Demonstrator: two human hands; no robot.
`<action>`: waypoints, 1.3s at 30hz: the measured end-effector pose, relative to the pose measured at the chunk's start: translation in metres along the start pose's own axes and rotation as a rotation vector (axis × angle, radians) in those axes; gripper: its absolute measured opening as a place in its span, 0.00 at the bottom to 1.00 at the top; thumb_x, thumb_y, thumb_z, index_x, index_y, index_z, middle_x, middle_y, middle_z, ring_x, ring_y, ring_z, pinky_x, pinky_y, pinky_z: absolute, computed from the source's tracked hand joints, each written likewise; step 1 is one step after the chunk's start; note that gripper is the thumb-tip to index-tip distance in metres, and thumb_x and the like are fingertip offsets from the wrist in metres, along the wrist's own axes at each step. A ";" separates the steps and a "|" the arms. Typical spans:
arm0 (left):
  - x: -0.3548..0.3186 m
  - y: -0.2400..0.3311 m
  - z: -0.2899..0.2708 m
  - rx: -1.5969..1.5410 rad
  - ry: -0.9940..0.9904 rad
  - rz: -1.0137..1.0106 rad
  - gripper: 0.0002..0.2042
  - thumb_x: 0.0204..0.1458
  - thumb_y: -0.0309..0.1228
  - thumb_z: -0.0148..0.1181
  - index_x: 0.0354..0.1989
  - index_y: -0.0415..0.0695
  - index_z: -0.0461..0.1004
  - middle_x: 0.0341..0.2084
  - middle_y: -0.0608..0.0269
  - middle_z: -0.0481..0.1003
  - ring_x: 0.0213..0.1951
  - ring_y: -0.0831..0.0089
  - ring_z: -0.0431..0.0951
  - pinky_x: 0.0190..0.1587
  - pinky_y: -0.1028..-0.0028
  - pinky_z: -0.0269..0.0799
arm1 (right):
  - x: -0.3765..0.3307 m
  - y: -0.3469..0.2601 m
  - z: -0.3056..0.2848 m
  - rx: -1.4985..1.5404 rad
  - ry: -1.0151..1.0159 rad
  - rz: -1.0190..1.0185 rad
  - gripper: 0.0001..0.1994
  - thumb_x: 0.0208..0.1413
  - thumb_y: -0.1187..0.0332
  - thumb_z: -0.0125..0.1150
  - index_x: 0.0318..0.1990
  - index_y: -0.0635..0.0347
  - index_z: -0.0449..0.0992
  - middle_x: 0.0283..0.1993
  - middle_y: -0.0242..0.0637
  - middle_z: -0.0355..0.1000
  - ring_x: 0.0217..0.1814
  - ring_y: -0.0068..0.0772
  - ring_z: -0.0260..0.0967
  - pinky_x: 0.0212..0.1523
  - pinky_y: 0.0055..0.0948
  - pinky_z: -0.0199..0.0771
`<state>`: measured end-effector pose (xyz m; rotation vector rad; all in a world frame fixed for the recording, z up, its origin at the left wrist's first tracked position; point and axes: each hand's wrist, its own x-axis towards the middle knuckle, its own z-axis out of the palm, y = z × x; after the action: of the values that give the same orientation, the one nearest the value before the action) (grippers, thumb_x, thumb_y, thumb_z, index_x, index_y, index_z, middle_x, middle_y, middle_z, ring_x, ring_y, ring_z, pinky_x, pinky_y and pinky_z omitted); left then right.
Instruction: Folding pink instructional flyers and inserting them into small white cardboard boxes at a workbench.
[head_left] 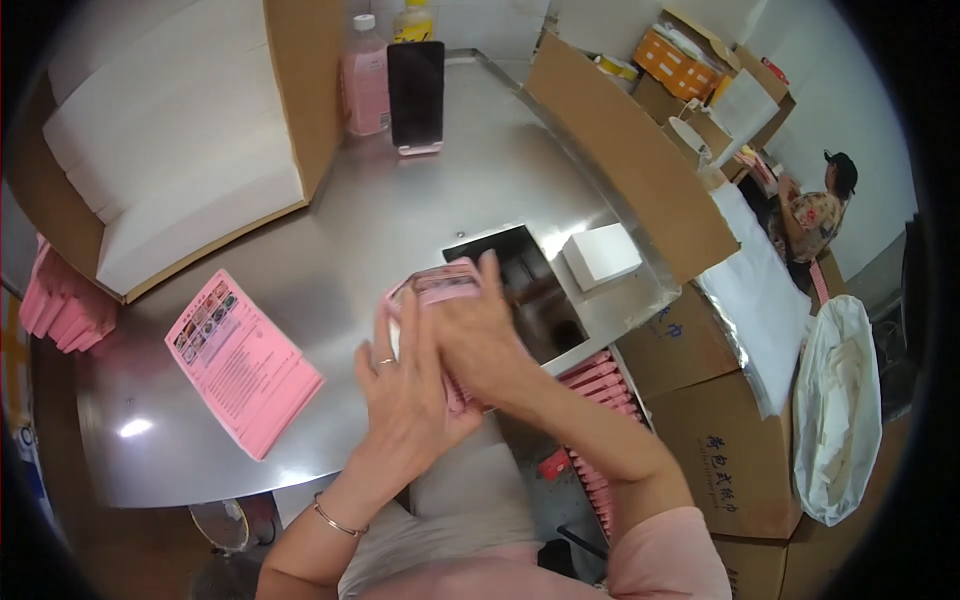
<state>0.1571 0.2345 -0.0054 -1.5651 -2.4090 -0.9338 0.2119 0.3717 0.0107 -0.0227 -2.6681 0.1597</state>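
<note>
Both my hands hold a pink box (437,288) above the front edge of the steel table (400,210). My left hand (405,385), with a ring and a bracelet, cups its near left side. From the right, my right hand (485,340) lies over its top, fingers pointing away from me. Most of the box is hidden under my hands. A stack of pink printed leaflets (240,362) lies on the table to the left.
An open carton of white sheets (170,170) stands at the back left. A pink bottle (366,85) and a dark phone on a stand (415,92) are at the back. A white box (600,255) sits beside a dark table opening (530,290). Pink boxes (600,385) and cartons (730,450) stand right; another person (815,215) works far right.
</note>
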 end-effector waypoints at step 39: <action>0.000 -0.003 -0.024 -0.047 -0.119 0.097 0.37 0.44 0.24 0.65 0.68 0.43 0.63 0.34 0.53 0.67 0.35 0.57 0.71 0.39 0.60 0.67 | -0.022 0.041 0.042 -0.124 -0.030 0.190 0.14 0.56 0.65 0.59 0.47 0.63 0.76 0.44 0.46 0.74 0.53 0.53 0.70 0.63 0.77 0.51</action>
<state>0.1493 0.2202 0.0121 -1.7844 -2.3791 -0.9106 0.2115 0.4067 -0.0413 -0.3160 -2.6995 0.0553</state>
